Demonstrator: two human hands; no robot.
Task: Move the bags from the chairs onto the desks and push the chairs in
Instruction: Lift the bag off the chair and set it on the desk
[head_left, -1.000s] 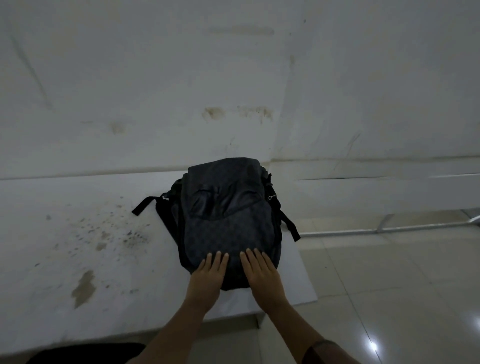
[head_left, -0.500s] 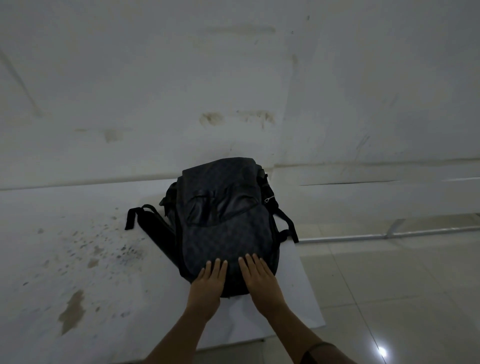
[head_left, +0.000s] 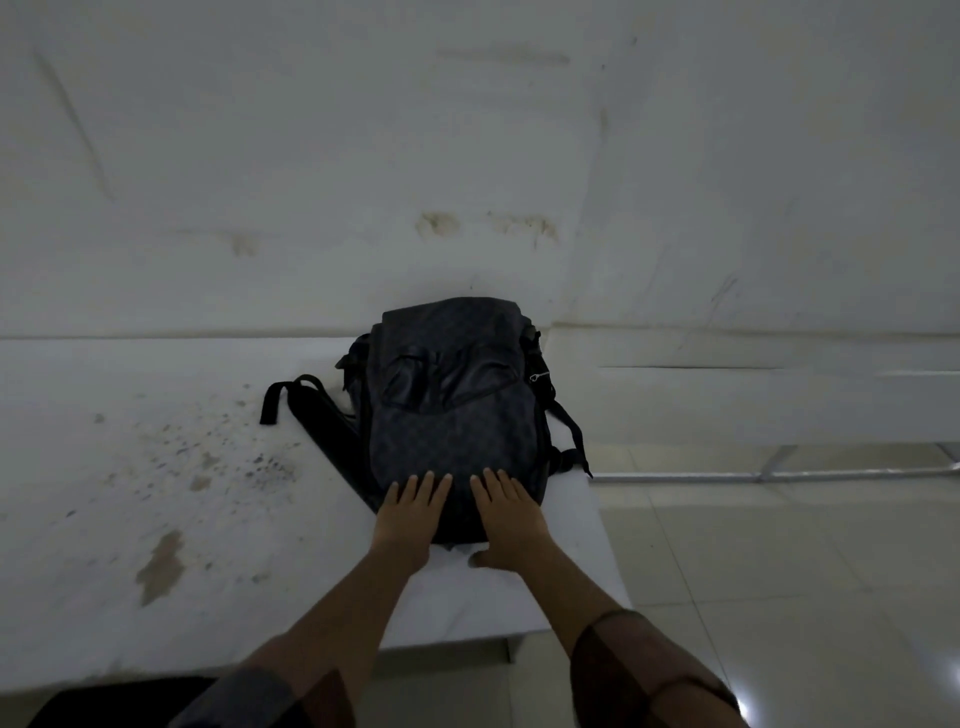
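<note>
1. Fingers (head_left: 426, 486) of the left hand (head_left: 410, 519) lie straight and flat on the near end of the backpack (head_left: 457, 415), gripping nothing.
2. Right hand (head_left: 511, 519) likewise presses flat beside it, fingers straight, thumb on the desk (head_left: 130, 467) just below the bag.
3. Dark checkered backpack lies on the white desk near its right edge, far end close to the wall (head_left: 467, 156).
4. Its front pocket appears zipped; the contents cannot be seen.
5. One shoulder strap (head_left: 291, 395) trails left across the desktop; another strap (head_left: 571, 441) hangs over the right edge.
6. Brown stains (head_left: 161, 566) mark the desk's left part.
7. Beyond the right edge lies tiled floor (head_left: 779, 545).
</note>
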